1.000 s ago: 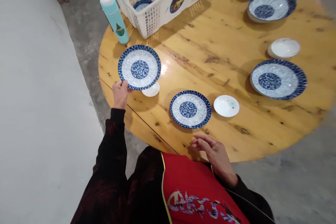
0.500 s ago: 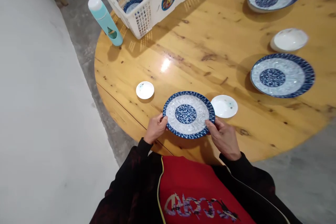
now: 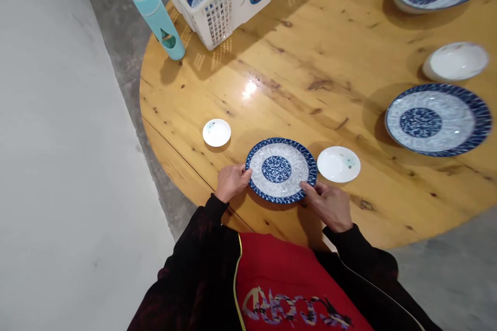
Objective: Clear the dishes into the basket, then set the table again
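Note:
A blue-and-white plate (image 3: 258, 186) with a dark patterned centre is gripped at both sides, low at the near part of the wooden table. My left hand (image 3: 233, 182) pinches its left rim, thumb on top. On the lower right rim, my right hand (image 3: 330, 204) is closed with the thumb over the edge and the fingers partly hidden beneath. Just right of the plate lies a small white dish (image 3: 337, 164) with a faint leaf pattern. Another small white dish (image 3: 216, 133) sits to the upper left. Whether the plate touches the table I cannot tell.
At the back left stand a white plastic basket (image 3: 243, 8), with a blue-rimmed dish and sticks inside, and a turquoise bottle (image 3: 161, 26). Two blue-rimmed bowls (image 3: 438, 119) and a white bowl (image 3: 456, 62) occupy the right. The round table (image 3: 279, 88) borders a white wall (image 3: 70, 165).
The plate looks slightly lower and nearer the tabletop, still held by both hands. My view has shifted, so the bowls on the right appear farther right.

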Available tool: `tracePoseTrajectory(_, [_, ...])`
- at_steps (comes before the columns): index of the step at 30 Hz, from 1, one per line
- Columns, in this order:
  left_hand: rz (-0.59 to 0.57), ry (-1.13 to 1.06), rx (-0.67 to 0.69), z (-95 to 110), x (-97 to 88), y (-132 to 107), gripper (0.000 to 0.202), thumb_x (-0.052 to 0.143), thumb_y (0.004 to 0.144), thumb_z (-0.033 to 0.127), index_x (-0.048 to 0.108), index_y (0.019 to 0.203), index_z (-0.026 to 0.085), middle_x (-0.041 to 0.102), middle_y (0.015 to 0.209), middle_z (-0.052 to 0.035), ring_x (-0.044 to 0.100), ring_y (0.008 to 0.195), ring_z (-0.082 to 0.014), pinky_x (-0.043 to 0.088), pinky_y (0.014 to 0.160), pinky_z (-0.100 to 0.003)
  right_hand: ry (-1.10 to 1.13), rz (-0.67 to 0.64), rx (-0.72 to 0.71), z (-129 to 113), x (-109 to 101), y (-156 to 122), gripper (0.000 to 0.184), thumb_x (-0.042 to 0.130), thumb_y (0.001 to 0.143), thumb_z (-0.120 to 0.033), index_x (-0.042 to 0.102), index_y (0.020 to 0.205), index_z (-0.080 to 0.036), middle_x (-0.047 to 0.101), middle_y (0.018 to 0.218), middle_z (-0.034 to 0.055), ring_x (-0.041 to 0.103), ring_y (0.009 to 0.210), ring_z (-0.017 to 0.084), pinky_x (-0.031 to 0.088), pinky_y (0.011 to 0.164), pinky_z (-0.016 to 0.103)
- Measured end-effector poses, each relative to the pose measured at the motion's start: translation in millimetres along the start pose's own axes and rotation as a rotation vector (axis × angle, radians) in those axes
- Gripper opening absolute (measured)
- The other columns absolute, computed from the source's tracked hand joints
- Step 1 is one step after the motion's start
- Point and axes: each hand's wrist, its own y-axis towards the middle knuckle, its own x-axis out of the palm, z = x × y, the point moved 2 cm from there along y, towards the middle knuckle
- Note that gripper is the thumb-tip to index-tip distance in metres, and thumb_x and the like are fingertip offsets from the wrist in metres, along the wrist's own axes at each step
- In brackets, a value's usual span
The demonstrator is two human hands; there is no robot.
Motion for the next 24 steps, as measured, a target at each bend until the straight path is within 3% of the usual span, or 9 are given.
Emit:
tracePoseTrajectory(7, [0.001, 0.089, -0.024, -3, 2.3, 8, 0.037, 0.056, 0.093, 0.033, 0.056, 0.059, 0.020, 0.068, 0.068, -0.0056, 0.061, 0.068, -0.0197, 0.023, 0.058, -0.030, -0.046, 0.011, -0.013, 3, 3, 3, 0.067, 0.035, 0.084, -0.081, 0.048, 0.054, -0.023, 0.049, 0.047, 0.0042, 0.045, 0.049, 0.017, 0.025, 0.053, 0.030])
tracePoseTrajectory(13, [-0.006, 0.142, -0.031, -5, 0.0, 9, 0.040, 0.057, 0.095, 0.040, 0.057, 0.060, 0.020, 0.066, 0.066, -0.0053, 0.061, 0.069, -0.0203, 0.024, 0.059, -0.030, -0.096, 0.001, -0.004, 3, 4, 2, 0.063, 0.036, 0.087, -0.076, 0.041, 0.053, -0.023, 0.047, 0.047, 0.0037, 0.043, 0.050, 0.016, 0.022, 0.054, 0.030])
tracePoseTrajectory(17, [0.043, 0.157, -0.007, -6, -6.0, 12, 0.034, 0.058, 0.095, 0.046, 0.059, 0.072, 0.022, 0.066, 0.070, -0.0040, 0.062, 0.071, -0.0203, 0.026, 0.061, -0.028, -0.122, 0.060, 0.044, 2, 3, 3, 0.054, 0.041, 0.087, -0.071, 0.045, 0.061, -0.024, 0.050, 0.052, 0.0036, 0.042, 0.051, 0.016, 0.022, 0.056, 0.030])
tracePoseTrajectory(21, [0.045, 0.043, 0.098, -7, -1.9, 29, 0.024, 0.056, 0.097, 0.041, 0.060, 0.084, 0.022, 0.067, 0.077, -0.0031, 0.062, 0.073, -0.0193, 0.032, 0.063, -0.027, 0.118, 0.028, 0.042, -4, 11, 13, 0.047, 0.045, 0.085, -0.067, 0.055, 0.078, -0.022, 0.058, 0.062, 0.0042, 0.051, 0.057, 0.019, 0.032, 0.059, 0.030])
tracePoseTrajectory(24, [0.038, -0.017, 0.108, -9, 5.5, 42, 0.023, 0.051, 0.097, 0.033, 0.058, 0.079, 0.021, 0.065, 0.074, -0.0027, 0.060, 0.071, -0.0189, 0.032, 0.063, -0.026, 0.305, -0.003, 0.011, -11, 20, 21, 0.040, 0.044, 0.083, -0.060, 0.053, 0.073, -0.022, 0.058, 0.063, 0.0044, 0.052, 0.060, 0.020, 0.036, 0.059, 0.031])
